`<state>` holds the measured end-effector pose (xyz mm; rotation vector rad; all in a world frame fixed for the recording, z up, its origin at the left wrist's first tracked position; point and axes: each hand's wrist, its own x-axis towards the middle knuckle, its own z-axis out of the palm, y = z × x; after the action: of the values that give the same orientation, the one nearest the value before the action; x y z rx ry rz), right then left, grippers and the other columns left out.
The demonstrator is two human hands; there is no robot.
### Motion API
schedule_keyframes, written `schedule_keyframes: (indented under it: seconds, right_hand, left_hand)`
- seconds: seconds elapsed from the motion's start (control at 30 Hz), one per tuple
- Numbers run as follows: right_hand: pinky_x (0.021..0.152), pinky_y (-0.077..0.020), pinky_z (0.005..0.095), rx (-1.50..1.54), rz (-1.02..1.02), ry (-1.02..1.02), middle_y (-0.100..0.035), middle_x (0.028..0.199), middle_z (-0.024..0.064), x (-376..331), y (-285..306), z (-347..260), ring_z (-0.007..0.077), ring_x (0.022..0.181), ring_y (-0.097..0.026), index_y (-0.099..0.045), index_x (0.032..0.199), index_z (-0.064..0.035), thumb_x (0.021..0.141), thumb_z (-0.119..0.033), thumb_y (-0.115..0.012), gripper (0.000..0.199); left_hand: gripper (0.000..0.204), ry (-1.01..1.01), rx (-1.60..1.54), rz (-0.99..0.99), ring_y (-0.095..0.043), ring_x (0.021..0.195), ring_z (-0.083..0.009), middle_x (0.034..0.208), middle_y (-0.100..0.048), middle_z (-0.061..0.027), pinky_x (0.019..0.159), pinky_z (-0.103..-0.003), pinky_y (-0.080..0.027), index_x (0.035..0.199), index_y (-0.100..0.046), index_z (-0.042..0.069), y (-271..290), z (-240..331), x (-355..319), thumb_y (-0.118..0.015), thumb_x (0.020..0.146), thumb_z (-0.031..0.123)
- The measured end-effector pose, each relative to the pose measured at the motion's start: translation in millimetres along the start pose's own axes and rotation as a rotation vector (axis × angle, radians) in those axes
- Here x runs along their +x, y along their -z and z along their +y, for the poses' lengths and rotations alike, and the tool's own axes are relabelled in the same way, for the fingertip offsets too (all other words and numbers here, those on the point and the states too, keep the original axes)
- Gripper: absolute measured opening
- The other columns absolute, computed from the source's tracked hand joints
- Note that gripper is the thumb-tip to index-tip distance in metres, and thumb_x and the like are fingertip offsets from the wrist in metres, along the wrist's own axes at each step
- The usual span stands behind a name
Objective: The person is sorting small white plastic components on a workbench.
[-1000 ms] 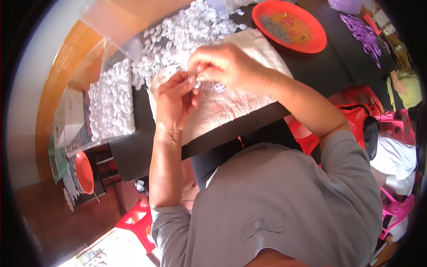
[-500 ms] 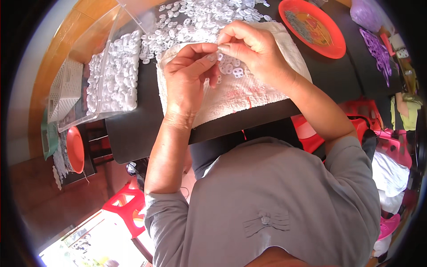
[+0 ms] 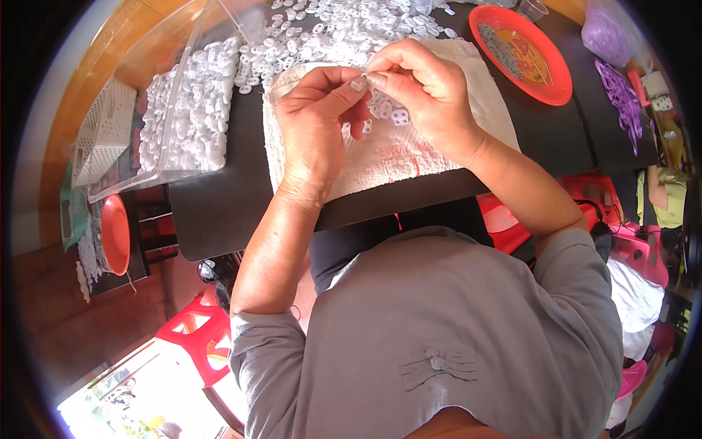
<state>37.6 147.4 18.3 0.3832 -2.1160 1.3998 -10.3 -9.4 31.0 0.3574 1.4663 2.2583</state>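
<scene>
My left hand (image 3: 318, 110) and my right hand (image 3: 431, 95) meet above a cream woven cloth (image 3: 479, 95) on the dark table. Thumb and forefinger of each hand are pinched, with the tips almost touching. Whatever small thing lies between them is hidden by the fingers. Just below the fingertips, several small white plastic pieces with holes (image 3: 398, 117) rest on the cloth. Beyond the hands spreads a large loose heap of similar white pieces (image 3: 322, 36).
To the left, a clear plastic bin (image 3: 162, 175) holds many white pieces. A red plate (image 3: 559, 88) with small grey bits and thin sticks sits at the far right. Near it are a purple bag (image 3: 607, 36) and purple strands (image 3: 621, 102). A red stool (image 3: 194, 336) stands lower left.
My fingertips have drawn closer together. A white piece that showed beside my left thumb is now out of sight. The whole view has shifted slightly.
</scene>
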Motion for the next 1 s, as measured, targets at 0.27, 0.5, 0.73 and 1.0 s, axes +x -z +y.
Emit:
schedule_keyframes:
  seconds: [0.27, 0.5, 0.73, 1.0]
  right_hand:
    - [0.074, -0.0458, 0.0205, 0.238, 0.006, -0.133, -0.062, 0.09, 0.0018, 1.1, 1.3, -4.9, 0.0063, 0.083, -0.057, -0.061, 0.097, 0.0007, 0.091, 0.003, -0.06, 0.007]
    - [0.075, -0.0467, 0.022, 0.111, -0.022, -0.157, -0.061, 0.089, 0.0011, 4.4, 5.9, -5.4, 0.0071, 0.083, -0.056, -0.059, 0.098, 0.0006, 0.092, 0.0, -0.059, 0.006]
    - [0.069, -0.0465, 0.024, -0.213, -0.075, -0.003, -0.06, 0.083, 0.004, 5.0, 8.6, -4.6, 0.0109, 0.077, -0.057, -0.057, 0.096, -0.0004, 0.092, 0.0, -0.059, 0.005]
    - [0.066, -0.0473, 0.0264, -0.28, -0.052, 0.115, -0.06, 0.081, 0.007, 4.4, 5.3, -3.4, 0.0158, 0.072, -0.059, -0.056, 0.095, -0.0006, 0.089, 0.002, -0.059, 0.007]
  left_hand:
    - [0.008, -0.069, 0.043, -0.009, -0.056, 0.058, -0.0115, 0.077, -0.065, -0.0101, 0.049, -0.023, -0.043, 0.094, -0.062, -0.005, -2.3, -3.9, -1.9, -0.062, 0.09, 0.003]
    - [0.008, 0.034, -0.039, -0.001, -0.058, 0.058, -0.0137, 0.079, -0.065, -0.0119, 0.049, -0.024, -0.043, 0.095, -0.06, -0.005, 0.3, -4.4, 1.4, -0.059, 0.09, 0.002]
    - [0.009, 0.045, -0.026, -0.014, -0.059, 0.06, -0.0139, 0.08, -0.064, -0.0121, 0.049, -0.025, -0.044, 0.096, -0.059, -0.004, 2.9, -5.3, 2.4, -0.059, 0.091, 0.003]
    - [0.008, 0.053, -0.008, -0.001, -0.058, 0.06, -0.0126, 0.08, -0.064, -0.0111, 0.049, -0.024, -0.044, 0.096, -0.059, -0.004, 1.4, -5.8, 1.5, -0.059, 0.091, 0.002]
